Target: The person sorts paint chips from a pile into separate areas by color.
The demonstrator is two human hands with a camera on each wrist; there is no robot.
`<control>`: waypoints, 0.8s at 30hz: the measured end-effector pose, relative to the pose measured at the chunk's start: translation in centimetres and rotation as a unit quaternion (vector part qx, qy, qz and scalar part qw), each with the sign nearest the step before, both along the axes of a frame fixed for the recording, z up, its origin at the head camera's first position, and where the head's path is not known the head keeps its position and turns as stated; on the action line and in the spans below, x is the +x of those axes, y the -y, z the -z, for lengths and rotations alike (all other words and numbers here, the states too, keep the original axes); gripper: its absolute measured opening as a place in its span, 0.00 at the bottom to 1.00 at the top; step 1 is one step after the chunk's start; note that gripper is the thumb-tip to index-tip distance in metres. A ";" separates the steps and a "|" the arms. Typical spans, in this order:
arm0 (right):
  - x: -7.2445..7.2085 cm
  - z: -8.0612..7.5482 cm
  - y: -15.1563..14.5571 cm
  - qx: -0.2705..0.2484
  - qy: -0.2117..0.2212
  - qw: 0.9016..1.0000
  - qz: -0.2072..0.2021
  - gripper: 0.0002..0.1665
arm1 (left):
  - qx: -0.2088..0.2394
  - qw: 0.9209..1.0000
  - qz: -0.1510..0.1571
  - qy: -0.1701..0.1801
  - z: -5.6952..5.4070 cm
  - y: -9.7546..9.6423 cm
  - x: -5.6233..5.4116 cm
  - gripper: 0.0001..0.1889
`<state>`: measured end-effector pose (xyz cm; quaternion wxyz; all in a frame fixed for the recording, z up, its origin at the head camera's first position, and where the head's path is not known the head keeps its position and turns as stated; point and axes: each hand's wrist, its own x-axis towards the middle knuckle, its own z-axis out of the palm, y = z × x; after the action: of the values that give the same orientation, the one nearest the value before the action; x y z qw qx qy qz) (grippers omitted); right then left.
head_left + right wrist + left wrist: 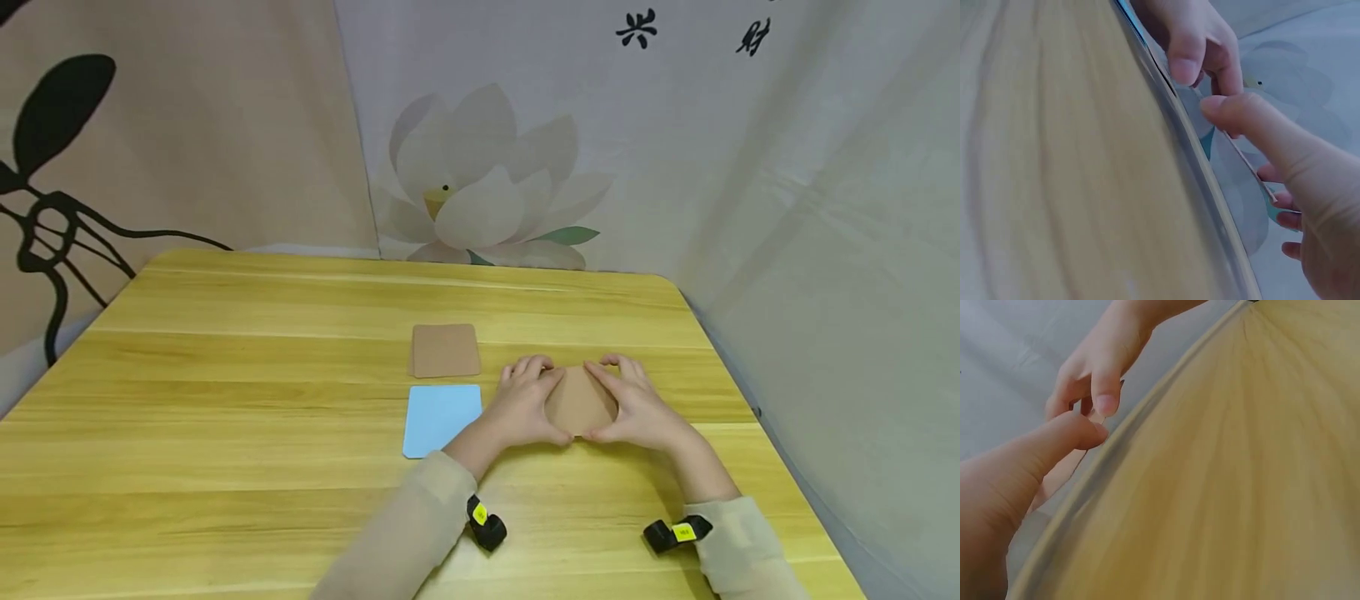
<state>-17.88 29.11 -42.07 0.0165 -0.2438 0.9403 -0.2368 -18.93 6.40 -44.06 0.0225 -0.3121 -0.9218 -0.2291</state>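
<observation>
Between both hands is a thin brown square card (pixel 579 402), gripped by its edges with thumbs at the near side and fingers at the far side. My left hand (pixel 525 404) holds its left part; my right hand (pixel 633 407) holds its right part. In the right wrist view the card (pixel 1249 165) appears edge-on as a thin sheet, against the curtain and apart from the tabletop. The two thumbs come close together near one corner. Left of the hands, a light blue square card (pixel 438 417) lies flat, partly covered by the left forearm.
Another brown square card (pixel 446 352) lies flat just behind the blue one. Everything is on a wood-grain table (pixel 225 417) with rounded far corners. A printed curtain (pixel 487 167) hangs behind it and along the right side. Each sleeve carries a small black wrist camera (pixel 487 527).
</observation>
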 end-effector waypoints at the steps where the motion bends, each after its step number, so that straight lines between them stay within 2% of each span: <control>1: 0.0 0.0 0.2 0.000 -0.001 1.000 -0.002 0.64 | 0.001 1.000 -0.001 0.000 -0.1 0.3 0.0 0.52; 10: -1.2 0.1 3.3 -0.009 -0.007 1.000 -0.028 0.64 | 0.016 1.000 -0.008 -0.001 -0.5 4.2 -0.5 0.51; 24: -4.5 0.5 10.1 -0.025 -0.011 0.998 -0.065 0.62 | 0.064 0.998 -0.012 -0.007 -0.5 11.9 -2.7 0.51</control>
<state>-22.36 19.03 -42.55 0.0155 -0.3069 0.9164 -0.2565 -21.62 -5.54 -43.55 0.0513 -0.3002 -0.9088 -0.2851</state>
